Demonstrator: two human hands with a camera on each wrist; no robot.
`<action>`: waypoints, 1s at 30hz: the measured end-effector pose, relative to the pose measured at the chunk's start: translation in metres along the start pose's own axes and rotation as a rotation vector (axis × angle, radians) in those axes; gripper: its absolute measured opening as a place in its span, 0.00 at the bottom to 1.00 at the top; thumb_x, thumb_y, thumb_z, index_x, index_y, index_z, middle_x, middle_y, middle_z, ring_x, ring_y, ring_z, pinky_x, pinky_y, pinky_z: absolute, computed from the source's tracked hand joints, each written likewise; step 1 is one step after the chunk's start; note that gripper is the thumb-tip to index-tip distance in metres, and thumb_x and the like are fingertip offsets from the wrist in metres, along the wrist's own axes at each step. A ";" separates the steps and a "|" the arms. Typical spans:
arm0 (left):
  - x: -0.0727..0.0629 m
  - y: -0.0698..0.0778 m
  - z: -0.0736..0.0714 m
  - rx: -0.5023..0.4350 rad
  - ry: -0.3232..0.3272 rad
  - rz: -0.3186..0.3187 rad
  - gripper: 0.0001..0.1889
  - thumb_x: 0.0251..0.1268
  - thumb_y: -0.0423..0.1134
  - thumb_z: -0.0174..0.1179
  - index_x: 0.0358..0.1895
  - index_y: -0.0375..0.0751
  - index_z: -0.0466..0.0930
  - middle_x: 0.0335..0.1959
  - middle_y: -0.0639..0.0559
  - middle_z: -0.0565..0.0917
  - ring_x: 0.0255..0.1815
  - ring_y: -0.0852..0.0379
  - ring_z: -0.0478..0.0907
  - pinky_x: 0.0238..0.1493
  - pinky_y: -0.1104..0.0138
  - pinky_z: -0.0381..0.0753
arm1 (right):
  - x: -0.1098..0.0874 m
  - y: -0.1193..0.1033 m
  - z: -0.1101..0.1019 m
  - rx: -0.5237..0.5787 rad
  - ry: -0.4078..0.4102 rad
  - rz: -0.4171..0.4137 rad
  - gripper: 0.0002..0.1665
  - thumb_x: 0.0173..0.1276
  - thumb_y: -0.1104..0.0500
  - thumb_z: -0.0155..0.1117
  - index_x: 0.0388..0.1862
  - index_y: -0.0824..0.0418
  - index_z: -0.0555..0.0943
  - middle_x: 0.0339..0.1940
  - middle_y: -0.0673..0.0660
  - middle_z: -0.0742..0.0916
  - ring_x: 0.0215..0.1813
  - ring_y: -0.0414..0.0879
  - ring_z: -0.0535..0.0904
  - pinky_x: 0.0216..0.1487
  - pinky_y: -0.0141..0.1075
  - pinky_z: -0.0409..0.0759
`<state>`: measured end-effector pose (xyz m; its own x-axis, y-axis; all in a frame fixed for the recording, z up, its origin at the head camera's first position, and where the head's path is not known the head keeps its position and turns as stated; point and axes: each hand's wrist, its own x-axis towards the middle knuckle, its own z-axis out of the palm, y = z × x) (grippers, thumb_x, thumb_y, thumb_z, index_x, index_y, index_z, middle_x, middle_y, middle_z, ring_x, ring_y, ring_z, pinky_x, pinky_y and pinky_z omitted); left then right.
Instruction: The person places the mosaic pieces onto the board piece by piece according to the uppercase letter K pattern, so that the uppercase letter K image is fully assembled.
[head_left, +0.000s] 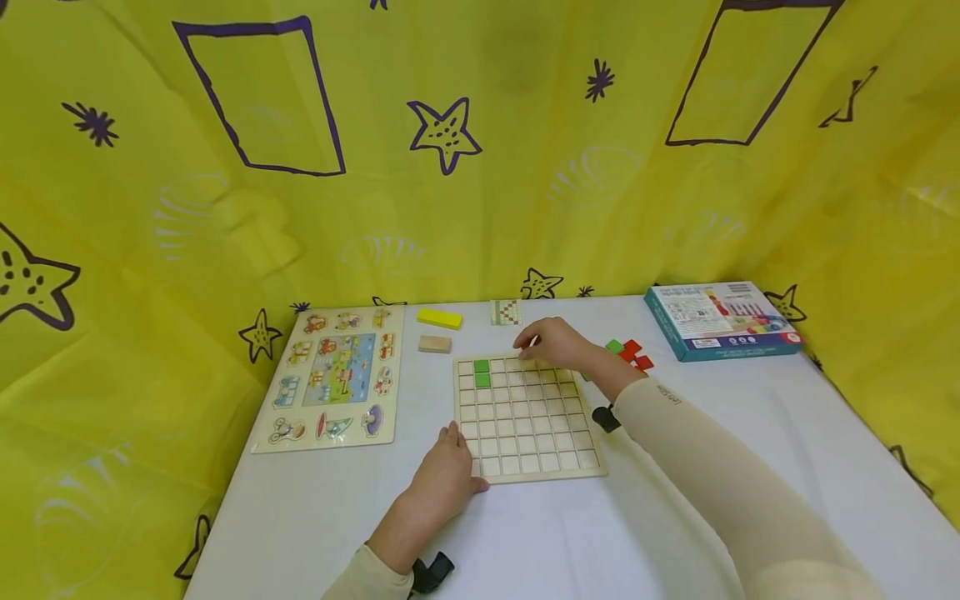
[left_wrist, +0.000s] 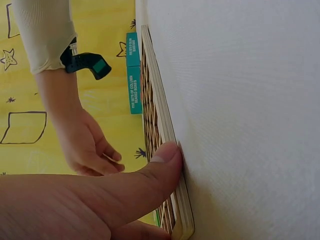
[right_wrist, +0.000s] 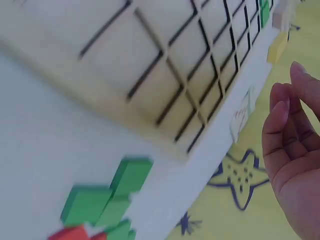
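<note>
A wooden grid board (head_left: 528,480) lies flat, with green square tiles (head_left: 482,380) in two cells near its far left corner. My left hand (head_left: 444,471) holds the board's near left corner, the thumb (left_wrist: 162,160) against the front edge and the fingers along the left side. Above the board's far edge hovers my right hand (head_left: 558,343). Its fingers (right_wrist: 276,135) are loosely bent, thumb close to the fingertips, and nothing shows between them. Loose green tiles (right_wrist: 87,204) and red tiles (head_left: 633,346) lie just right of the board, partly behind the right forearm.
A picture puzzle board (head_left: 390,417) lies to the left. Behind the grid board are a yellow block (head_left: 439,318), a plain wooden block (head_left: 435,344) and a small pattern card (head_left: 506,312). A boxed set (head_left: 731,321) sits at the back right, before a yellow curtain (head_left: 510,233).
</note>
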<state>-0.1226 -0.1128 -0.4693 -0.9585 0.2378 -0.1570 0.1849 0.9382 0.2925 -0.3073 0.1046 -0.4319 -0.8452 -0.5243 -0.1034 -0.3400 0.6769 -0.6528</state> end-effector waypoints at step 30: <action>0.002 -0.001 0.004 -0.003 0.012 0.012 0.46 0.55 0.49 0.75 0.64 0.11 0.66 0.69 0.22 0.67 0.70 0.32 0.67 0.66 0.52 0.72 | -0.052 0.080 -0.031 -0.050 -0.046 0.244 0.16 0.67 0.62 0.71 0.53 0.65 0.86 0.49 0.60 0.85 0.43 0.50 0.78 0.45 0.40 0.79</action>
<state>-0.1238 -0.1122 -0.4733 -0.9589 0.2456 -0.1417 0.1956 0.9347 0.2967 -0.3029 0.2020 -0.4552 -0.8855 -0.3647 -0.2879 -0.1497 0.8105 -0.5662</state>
